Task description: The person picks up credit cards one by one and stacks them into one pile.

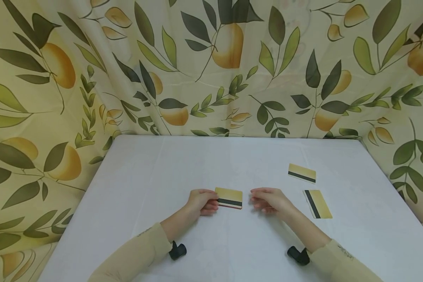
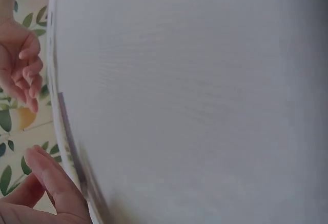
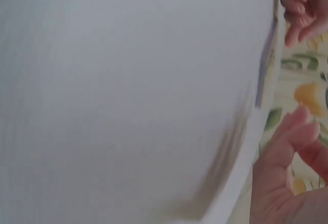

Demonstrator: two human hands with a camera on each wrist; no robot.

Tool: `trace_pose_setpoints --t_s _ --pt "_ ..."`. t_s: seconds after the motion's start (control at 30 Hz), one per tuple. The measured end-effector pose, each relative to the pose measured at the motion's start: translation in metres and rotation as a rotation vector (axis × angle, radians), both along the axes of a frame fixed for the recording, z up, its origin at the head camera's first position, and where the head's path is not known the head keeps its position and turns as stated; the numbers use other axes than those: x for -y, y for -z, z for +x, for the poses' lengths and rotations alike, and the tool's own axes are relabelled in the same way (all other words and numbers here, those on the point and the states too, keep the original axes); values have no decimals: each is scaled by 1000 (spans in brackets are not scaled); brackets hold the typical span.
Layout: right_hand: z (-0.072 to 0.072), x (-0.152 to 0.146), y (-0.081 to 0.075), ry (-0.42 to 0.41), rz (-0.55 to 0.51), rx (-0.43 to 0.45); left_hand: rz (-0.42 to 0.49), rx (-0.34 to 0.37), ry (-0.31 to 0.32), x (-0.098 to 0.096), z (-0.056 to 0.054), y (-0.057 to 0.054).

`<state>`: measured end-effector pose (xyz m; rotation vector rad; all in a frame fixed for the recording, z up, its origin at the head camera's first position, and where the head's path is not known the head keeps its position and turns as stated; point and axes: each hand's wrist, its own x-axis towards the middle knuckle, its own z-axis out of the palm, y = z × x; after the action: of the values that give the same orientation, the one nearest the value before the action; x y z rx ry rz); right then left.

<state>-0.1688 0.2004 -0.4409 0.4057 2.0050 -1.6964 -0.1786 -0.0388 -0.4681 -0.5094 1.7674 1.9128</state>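
Left hand (image 1: 201, 202) pinches card (image 1: 229, 193) by left end, mid-table (image 1: 183, 166). Red edge (image 1: 232, 207) beneath, perhaps second card's, could slide out if pinch slackens. Right hand (image 1: 269, 200) just beside, holding nothing; forearm (image 1: 304, 225) might nudge loose card (image 1: 319, 204).

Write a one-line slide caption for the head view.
The left hand holds a gold, dark-striped card, the right hand close by, while two similar cards lie on the white table.
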Motion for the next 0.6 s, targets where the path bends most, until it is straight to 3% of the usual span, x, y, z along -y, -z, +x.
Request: trace_pose_setpoints --t_s 0.23,0.4,0.6 --pt "-4 -40 -12 -112 -82 -8 54 1 31 -20 3 -17" --pt "-4 -68 -19 -104 -185 -19 120 -2 60 -42 5 -24" --pt "1 -99 -25 -99 -204 -49 239 26 80 -67 3 -24"
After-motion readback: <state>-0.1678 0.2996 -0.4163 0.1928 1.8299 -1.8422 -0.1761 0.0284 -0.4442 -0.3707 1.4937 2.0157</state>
